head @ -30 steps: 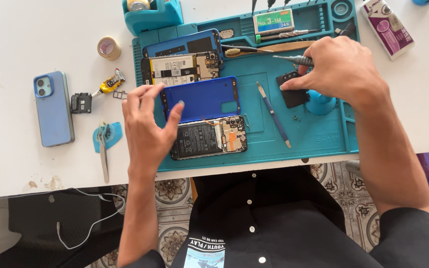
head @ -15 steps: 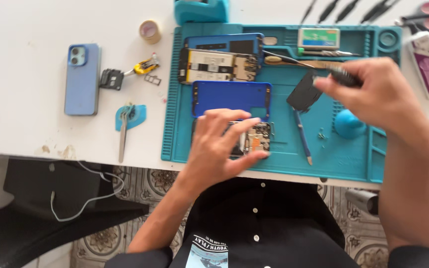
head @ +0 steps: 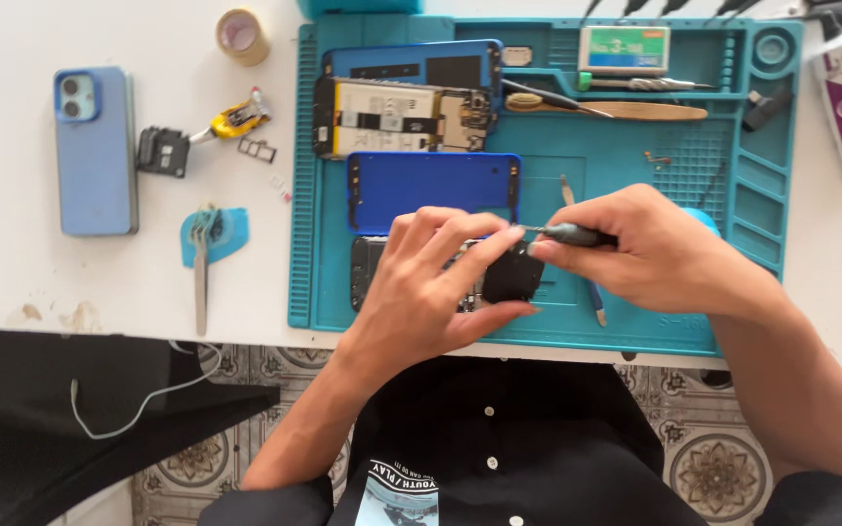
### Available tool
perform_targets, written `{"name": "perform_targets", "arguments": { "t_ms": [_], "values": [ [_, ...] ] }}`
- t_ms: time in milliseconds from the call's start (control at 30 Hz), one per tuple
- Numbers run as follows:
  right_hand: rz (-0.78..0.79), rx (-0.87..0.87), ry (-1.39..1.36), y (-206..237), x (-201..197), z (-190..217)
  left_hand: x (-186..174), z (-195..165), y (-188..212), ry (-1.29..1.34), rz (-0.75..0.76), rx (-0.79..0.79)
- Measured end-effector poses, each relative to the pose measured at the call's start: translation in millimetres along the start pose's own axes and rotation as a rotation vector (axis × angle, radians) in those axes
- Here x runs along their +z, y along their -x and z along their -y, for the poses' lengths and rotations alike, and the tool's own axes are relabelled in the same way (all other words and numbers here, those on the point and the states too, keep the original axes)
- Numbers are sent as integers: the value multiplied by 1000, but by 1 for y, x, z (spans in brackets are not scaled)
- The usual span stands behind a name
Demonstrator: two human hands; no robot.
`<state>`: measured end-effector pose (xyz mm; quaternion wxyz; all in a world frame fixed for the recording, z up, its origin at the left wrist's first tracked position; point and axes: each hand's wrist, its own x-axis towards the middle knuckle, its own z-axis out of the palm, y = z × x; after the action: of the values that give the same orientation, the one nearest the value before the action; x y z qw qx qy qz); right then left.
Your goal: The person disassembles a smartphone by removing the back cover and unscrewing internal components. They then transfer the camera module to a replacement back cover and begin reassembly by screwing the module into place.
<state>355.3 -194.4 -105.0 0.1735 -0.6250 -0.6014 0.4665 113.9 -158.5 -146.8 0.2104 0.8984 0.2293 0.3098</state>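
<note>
Two hands [head: 421, 282], one screwdriver [head: 572, 234] (right).

My left hand [head: 431, 282] and right hand [head: 650, 248] are bare, forearms uncovered to the dark rolled sleeves [head: 265, 502] at the bottom corners. At bottom centre, my black shirt [head: 509, 438] shows small white buttons and a pale blue printed patch.

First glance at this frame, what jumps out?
The two hands meeting at the front of the teal work mat: the left hand steadies an opened phone and a small black part, while the right hand points a slim screwdriver at it. Behind them lie a blue back cover and another opened phone. Off the mat, far left, a blue phone lies face down.
</note>
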Motion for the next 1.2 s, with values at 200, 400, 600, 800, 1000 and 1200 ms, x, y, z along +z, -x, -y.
{"name": "perform_targets", "arguments": {
  "t_ms": [200,400,600,800,1000,1200],
  "values": [
    [19,18,-61,-1,5,-2,-7,0,-3,-3,50,24],
    [-230,-158,85,1,3,-7,-10,-3,-3,-90,151,-21],
    [-369,-253,62,7,1,-8,0,-6,-1,-120,130,-61],
    [-358,-273,61,8,0,-5,5,-5,1,-127,127,-100],
    [-353,-293,71,9,0,-5,3,-4,1,-156,132,-72],
    [-370,-314,100,9,-1,-4,2,-4,0,-207,131,-29]
  ]
}}
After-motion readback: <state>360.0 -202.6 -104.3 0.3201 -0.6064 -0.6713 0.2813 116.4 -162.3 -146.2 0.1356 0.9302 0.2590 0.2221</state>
